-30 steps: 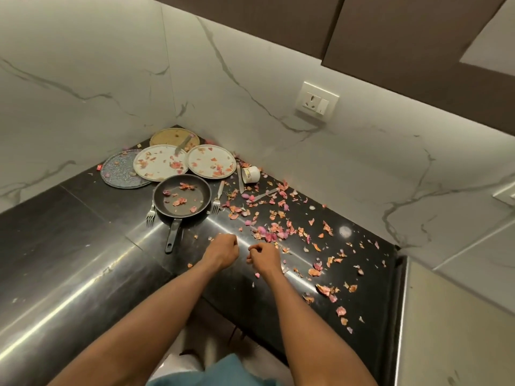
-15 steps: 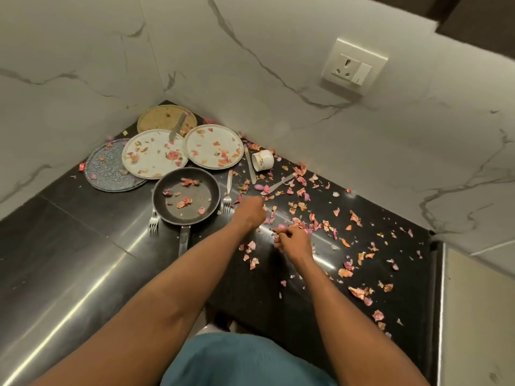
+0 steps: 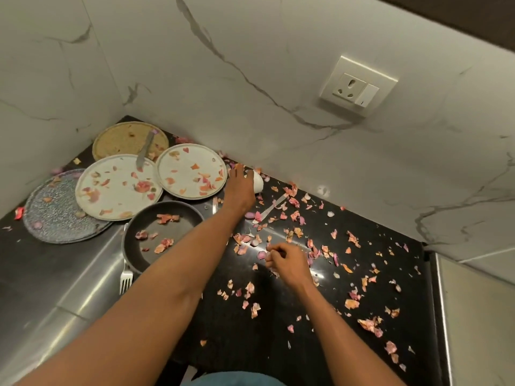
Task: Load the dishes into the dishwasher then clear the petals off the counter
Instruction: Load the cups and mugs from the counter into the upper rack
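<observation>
Our right hand (image 3: pixel 289 263) hovers over the black counter (image 3: pixel 250 344), fingers loosely curled; we can't tell if it holds petals (image 3: pixel 303 246). Further back, our left hand (image 3: pixel 240 188) reaches the white cup (image 3: pixel 257 181) by the wall; grip unclear. Plates (image 3: pixel 192 169) and pan (image 3: pixel 161 235) sit left.

1. The tabletop (image 3: pixel 278 344) is seen as polished black stone, super glossy.
2. The walls (image 3: pixel 278 79) are finished in smooth veined marble.
3. The fork (image 3: pixel 126 280) is shiny metal.
4. The pan (image 3: pixel 156 238) looks matt dark.
5. The leftmost plate (image 3: pixel 47 215) is textured, pebbly glass.
</observation>
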The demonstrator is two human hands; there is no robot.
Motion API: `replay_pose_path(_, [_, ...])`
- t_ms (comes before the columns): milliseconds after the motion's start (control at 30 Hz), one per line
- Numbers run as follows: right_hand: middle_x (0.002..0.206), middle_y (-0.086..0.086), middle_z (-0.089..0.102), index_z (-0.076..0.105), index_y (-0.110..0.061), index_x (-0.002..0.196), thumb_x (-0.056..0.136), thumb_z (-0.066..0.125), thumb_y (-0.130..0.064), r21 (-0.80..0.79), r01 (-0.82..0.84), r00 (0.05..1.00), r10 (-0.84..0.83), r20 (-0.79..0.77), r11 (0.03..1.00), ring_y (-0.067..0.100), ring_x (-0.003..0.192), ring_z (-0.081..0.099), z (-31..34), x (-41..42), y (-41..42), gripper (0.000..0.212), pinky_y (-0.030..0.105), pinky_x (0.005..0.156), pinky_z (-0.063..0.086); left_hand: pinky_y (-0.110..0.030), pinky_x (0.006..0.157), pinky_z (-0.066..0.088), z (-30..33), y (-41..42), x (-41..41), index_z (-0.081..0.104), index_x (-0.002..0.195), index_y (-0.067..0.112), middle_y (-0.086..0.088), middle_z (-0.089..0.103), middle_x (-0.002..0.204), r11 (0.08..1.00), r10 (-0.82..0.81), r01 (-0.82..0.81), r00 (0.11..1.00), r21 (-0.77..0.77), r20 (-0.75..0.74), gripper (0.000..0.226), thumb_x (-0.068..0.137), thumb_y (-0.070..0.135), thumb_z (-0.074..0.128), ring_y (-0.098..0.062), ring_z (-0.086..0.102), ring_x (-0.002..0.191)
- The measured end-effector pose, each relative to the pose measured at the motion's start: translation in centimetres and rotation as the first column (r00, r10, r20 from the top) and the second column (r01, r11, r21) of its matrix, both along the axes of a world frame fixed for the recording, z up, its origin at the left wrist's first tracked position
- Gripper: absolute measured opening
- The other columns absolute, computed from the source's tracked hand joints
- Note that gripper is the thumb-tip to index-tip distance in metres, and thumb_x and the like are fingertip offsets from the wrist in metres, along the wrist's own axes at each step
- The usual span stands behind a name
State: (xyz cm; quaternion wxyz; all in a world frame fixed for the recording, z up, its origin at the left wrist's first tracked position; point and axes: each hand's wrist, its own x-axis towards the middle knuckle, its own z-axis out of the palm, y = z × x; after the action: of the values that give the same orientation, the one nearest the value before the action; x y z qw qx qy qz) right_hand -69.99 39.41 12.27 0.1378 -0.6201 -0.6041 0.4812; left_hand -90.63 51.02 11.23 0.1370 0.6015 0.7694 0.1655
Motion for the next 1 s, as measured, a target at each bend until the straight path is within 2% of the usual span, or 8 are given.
replay_pose_path(200, [0.09,0.0,0.074,0.071,-0.022,0.108,0.103,0.058,-0.013,-0.021,-0.044,0.994,0.046,0.099,0.999,0.008,0.082,0.073,-0.3,1.5,-1.1,0.016,0.036,0.083,0.063,-0.052,0.101,0.046,-1.3,3.2,-0.9,0.031,0.153,0.018,-0.02,0.038,0.146,0.975,-0.171,0.168,0.985,-0.144,-0.011,0.083,0.084,0.022,0.077,-0.043,0.044,0.13])
replay_pose_path(467, [0.094,-0.002,0.074,0.071,-0.023,0.112,0.103,0.058,-0.013,-0.071,0.013,0.994,-0.005,0.113,0.997,0.008,0.084,0.073,-0.2,2.9,-1.5,0.018,0.031,0.082,0.062,-0.049,0.097,0.046,-2.4,4.4,-0.2,0.034,0.152,0.023,-0.024,0.047,0.137,0.985,-0.089,0.088,0.996,-0.147,-0.004,0.081,0.084,0.031,0.077,-0.043,0.049,0.124])
replay_pose_path(533, [0.092,0.0,0.075,0.072,-0.021,0.109,0.103,0.057,-0.012,-0.066,0.037,0.995,-0.031,0.098,0.997,0.009,0.084,0.074,-0.1,2.8,-1.0,0.018,0.033,0.082,0.063,-0.047,0.095,0.048,-2.5,3.6,0.1,0.041,0.146,0.022,-0.023,0.051,0.13,0.997,0.001,0.005,0.997,-0.073,0.076,0.081,0.077,0.039,0.08,-0.041,0.052,0.118])
replay_pose_path(600, [0.091,0.004,0.076,0.072,-0.016,0.106,0.103,0.057,-0.008,-0.083,0.113,0.993,-0.11,0.039,0.99,0.013,0.082,0.075,0.0,2.5,-0.4,0.018,0.032,0.079,0.063,-0.044,0.09,0.051,-2.6,2.3,0.9,0.049,0.137,0.02,-0.018,0.054,0.12,0.992,0.121,-0.122,0.956,-0.014,0.267,0.077,0.072,0.046,0.08,-0.036,0.056,0.107])
replay_pose_path(667, [0.09,0.008,0.077,0.072,-0.011,0.109,0.104,0.055,-0.007,-0.135,0.229,0.969,-0.239,-0.064,0.964,0.018,0.081,0.076,0.2,1.9,0.2,0.018,0.033,0.076,0.063,-0.042,0.083,0.056,-2.6,0.8,1.7,0.054,0.129,0.02,-0.011,0.057,0.114,0.977,0.199,-0.208,0.831,-0.042,0.519,0.074,0.068,0.052,0.082,-0.029,0.058,0.098])
replay_pose_path(767, [0.096,0.011,0.077,0.069,-0.011,0.115,0.106,0.056,-0.018,-0.247,0.375,0.883,-0.425,-0.197,0.893,0.023,0.086,0.077,1.0,0.8,0.8,0.018,0.037,0.078,0.064,-0.036,0.066,0.061,-2.5,-1.8,3.1,0.059,0.117,0.017,-0.007,0.065,0.113,0.951,0.291,-0.241,0.475,-0.195,0.831,0.064,0.071,0.052,0.086,-0.021,0.066,0.093])
replay_pose_path(867, [0.113,0.013,0.074,0.061,-0.016,0.127,0.106,0.055,-0.037,-0.385,0.454,0.767,-0.572,-0.289,0.803,0.026,0.095,0.077,2.1,0.1,1.4,0.031,0.043,0.079,0.065,-0.047,0.077,0.063,-2.6,-4.3,4.6,0.064,0.111,0.016,-0.01,0.068,0.113,0.935,0.339,-0.171,0.188,-0.31,0.922,0.058,0.07,0.049,0.088,-0.025,0.069,0.097])
replay_pose_path(1000, [0.118,0.021,0.071,0.056,-0.02,0.131,0.1,0.053,-0.06,-0.558,0.446,0.611,-0.694,-0.381,0.7,0.035,0.095,0.077,3.7,0.2,2.2,0.05,0.045,0.07,0.064,-0.051,0.09,0.059,-2.1,-7.0,6.4,0.064,0.116,0.019,-0.012,0.07,0.119,0.969,0.246,0.014,0.035,-0.247,0.969,0.056,0.068,0.019,0.092,-0.029,0.071,0.105])
